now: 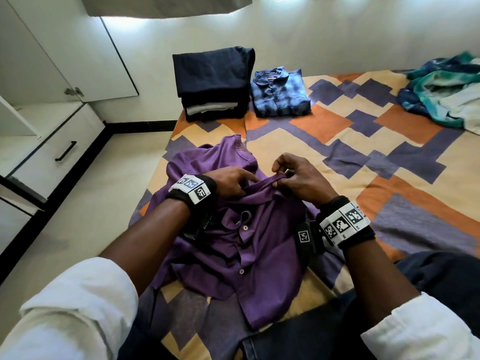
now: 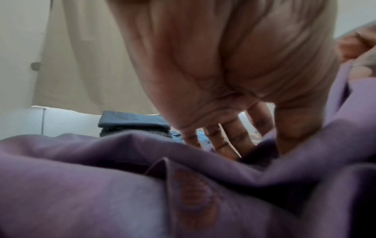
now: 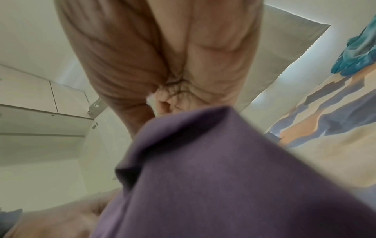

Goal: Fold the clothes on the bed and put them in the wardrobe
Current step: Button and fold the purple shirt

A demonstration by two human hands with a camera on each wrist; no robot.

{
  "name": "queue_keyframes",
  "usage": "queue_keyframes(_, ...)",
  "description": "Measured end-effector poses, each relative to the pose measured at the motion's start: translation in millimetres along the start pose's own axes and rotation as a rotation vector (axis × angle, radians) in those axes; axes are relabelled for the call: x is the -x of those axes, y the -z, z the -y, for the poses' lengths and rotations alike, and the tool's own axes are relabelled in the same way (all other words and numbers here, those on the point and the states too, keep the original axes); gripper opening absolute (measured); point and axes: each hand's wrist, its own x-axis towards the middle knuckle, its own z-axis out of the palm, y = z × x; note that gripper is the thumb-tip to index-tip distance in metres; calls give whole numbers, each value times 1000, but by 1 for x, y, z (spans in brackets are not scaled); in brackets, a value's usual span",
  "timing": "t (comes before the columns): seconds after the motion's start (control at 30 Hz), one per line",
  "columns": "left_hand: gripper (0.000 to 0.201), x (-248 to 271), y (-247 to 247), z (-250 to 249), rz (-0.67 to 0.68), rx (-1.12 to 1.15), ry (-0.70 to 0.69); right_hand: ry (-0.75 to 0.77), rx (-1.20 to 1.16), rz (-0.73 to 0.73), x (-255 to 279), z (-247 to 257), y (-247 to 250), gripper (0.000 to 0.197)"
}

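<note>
A purple button-up shirt lies crumpled on the patterned bed in front of me, buttons facing up. My left hand holds a raised ridge of its cloth between the thumb and nearly straight fingers. My right hand pinches the same ridge just to the right, and the fold runs taut between the two hands. In the right wrist view the purple shirt hides my fingertips; in the left wrist view the shirt fills the foreground.
At the far end of the bed sit a folded dark stack and a folded blue plaid shirt. A crumpled teal garment lies at the right. The white wardrobe stands at the left, above a drawer.
</note>
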Motion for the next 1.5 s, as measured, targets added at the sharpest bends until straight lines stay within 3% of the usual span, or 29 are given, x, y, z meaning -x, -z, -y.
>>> queue_keyframes(0.1,12,-4,-2,-2,-156,17,-3,12,-8,-22,0,2,5,22)
queue_keyframes(0.2,16,-3,0,9,-458,145,-22,-98,164,-34,-2,0,16,19)
queue_keyframes(0.27,13,0,4,13,-570,245,-26,-223,396,24,-1,-5,22,11)
queue_keyframes(0.37,18,5,6,13,-532,270,-48,-343,531,71,0,-13,25,14)
queue_keyframes(0.47,18,9,10,11,-432,152,-45,-279,313,-42,-1,-15,27,15)
queue_keyframes(0.57,47,12,9,3,-321,136,-104,-160,6,-4,-1,-6,30,12)
queue_keyframes(0.67,37,4,7,-9,-340,106,-152,-161,-117,30,5,7,34,6)
queue_keyframes(0.77,20,-4,8,-13,-430,106,-182,-93,-167,17,6,13,42,8)
queue_keyframes(0.97,22,-10,35,-18,-776,323,-208,-66,-307,21,-15,41,58,18)
queue_keyframes(1.03,22,-3,50,-17,-840,337,-193,-38,-253,62,-25,54,62,13)
queue_keyframes(1.1,21,10,67,-14,-930,257,-208,-80,-217,157,-34,70,67,20)
queue_keyframes(1.13,22,19,77,-12,-995,220,-215,-118,-146,230,-39,76,69,26)
queue_keyframes(1.2,21,37,99,-3,-1147,209,-186,-189,264,330,-49,92,72,30)
queue_keyframes(1.27,22,55,115,9,-1270,214,-95,-162,649,162,-65,99,72,19)
queue_keyframes(1.33,22,68,117,20,-1320,185,-24,35,623,-217,-76,104,73,10)
queue_keyframes(1.4,20,74,105,28,-1267,165,36,322,549,-560,-75,93,69,22)
queue_keyframes(1.43,19,75,96,33,-1194,162,74,389,543,-627,-70,87,63,26)
queue_keyframes(1.47,18,74,85,40,-1102,156,121,399,531,-578,-65,76,55,25)
queue_keyframes(1.5,17,73,74,48,-1004,143,165,339,551,-390,-55,66,46,17)
